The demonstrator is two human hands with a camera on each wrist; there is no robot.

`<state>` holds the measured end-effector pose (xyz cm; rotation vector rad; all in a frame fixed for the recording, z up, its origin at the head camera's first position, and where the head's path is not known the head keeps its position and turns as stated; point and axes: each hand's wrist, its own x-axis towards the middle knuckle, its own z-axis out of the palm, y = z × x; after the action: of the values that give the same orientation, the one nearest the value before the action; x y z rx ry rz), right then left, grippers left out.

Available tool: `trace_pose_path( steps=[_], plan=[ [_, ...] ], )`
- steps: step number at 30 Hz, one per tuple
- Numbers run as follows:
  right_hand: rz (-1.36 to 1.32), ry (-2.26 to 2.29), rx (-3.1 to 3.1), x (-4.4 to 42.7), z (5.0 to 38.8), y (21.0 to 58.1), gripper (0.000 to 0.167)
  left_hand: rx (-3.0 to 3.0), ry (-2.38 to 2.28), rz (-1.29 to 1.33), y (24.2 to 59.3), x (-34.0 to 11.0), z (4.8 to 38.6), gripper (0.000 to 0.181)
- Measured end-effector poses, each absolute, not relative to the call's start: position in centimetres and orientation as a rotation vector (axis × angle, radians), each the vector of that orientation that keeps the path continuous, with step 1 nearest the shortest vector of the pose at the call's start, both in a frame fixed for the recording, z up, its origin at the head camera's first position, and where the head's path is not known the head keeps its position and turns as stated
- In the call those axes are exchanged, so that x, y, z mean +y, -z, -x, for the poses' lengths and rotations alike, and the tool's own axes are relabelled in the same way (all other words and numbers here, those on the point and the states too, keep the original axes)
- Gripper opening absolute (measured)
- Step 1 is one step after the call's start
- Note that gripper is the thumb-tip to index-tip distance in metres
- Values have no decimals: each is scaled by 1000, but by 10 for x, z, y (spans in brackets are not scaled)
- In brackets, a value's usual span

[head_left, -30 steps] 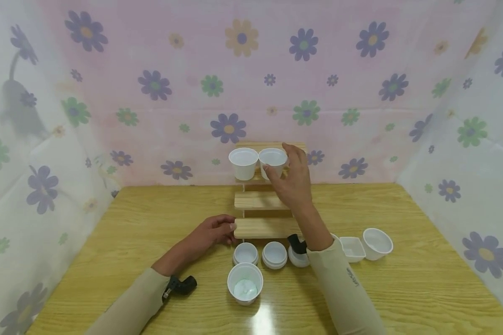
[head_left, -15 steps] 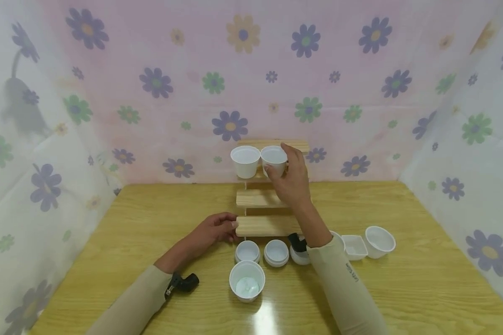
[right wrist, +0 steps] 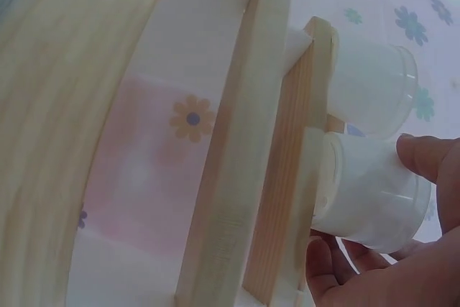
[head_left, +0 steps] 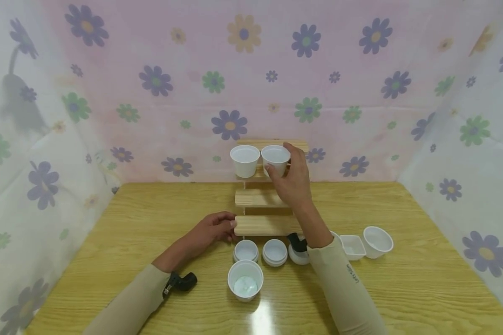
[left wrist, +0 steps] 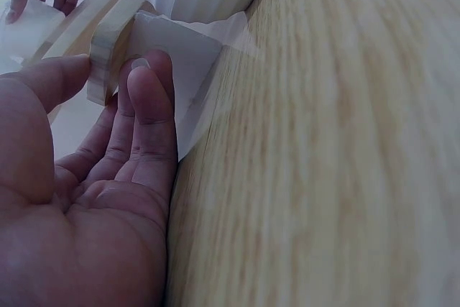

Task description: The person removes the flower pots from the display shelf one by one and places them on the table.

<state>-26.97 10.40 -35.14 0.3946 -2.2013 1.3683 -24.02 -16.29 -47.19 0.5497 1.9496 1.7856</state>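
A stepped wooden display stand (head_left: 264, 225) stands mid-table. My left hand (head_left: 211, 231) grips the left end of its lowest board, thumb on the board's end and fingers curled beneath, as the left wrist view shows. On an upper board, two white plastic cups stand upright side by side. My right hand (head_left: 292, 184) holds the right-hand cup (head_left: 276, 157), thumb at its front and fingers round its right side. The left-hand cup (head_left: 245, 163) is untouched. In the right wrist view the held cup (right wrist: 370, 188) has its base against the board.
Small round white bowls (head_left: 274, 253) line up before the stand, one partly behind a black wrist mount (head_left: 296, 243). A larger white cup (head_left: 245, 280) stands nearer. A square white bowl (head_left: 352, 247) and a round one (head_left: 378, 242) sit to the right. Flowered cloth (head_left: 184, 93) hangs behind.
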Motion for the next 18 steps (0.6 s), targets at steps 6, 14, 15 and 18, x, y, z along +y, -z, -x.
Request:
trace_pose_path(
  steps=[6, 14, 15, 18],
  plan=[
    [-388, -1383, -2200, 103, 265, 348, 72, 1944, -1787, -546, 472, -164, 239, 47],
    [-382, -1397, -2203, 109, 257, 342, 75, 1941, -1789, -544, 474, -164, 239, 45],
    [-382, -1403, -2205, 110, 256, 341, 75, 1941, -1791, -539, 474, -164, 239, 45],
    [-370, -1437, -2221, 111, 252, 340, 76, 1951, -1782, -536, 474, -164, 239, 45]
  ],
)
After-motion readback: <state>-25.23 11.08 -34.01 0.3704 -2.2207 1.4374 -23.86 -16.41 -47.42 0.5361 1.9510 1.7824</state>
